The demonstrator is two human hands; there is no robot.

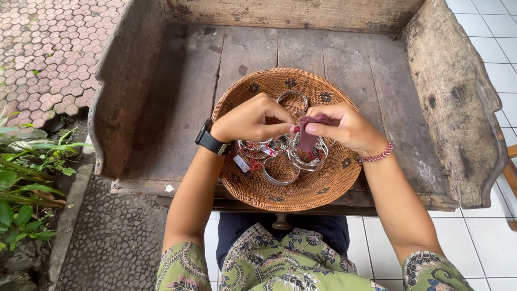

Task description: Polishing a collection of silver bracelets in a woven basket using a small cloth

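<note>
A round woven basket sits on a weathered wooden bench and holds several silver bangles. My left hand, with a black watch on its wrist, hovers over the basket; its fingers pinch something small at their tips, which I cannot make out. My right hand, with a red beaded bracelet on its wrist, grips a small dark maroon cloth that hangs down over the bangles. The two hands meet fingertip to fingertip above the middle of the basket.
The wooden bench has raised side arms left and right and a back board. Left of it lie hexagonal paving stones and green plants. White floor tiles lie to the right and beneath my knees.
</note>
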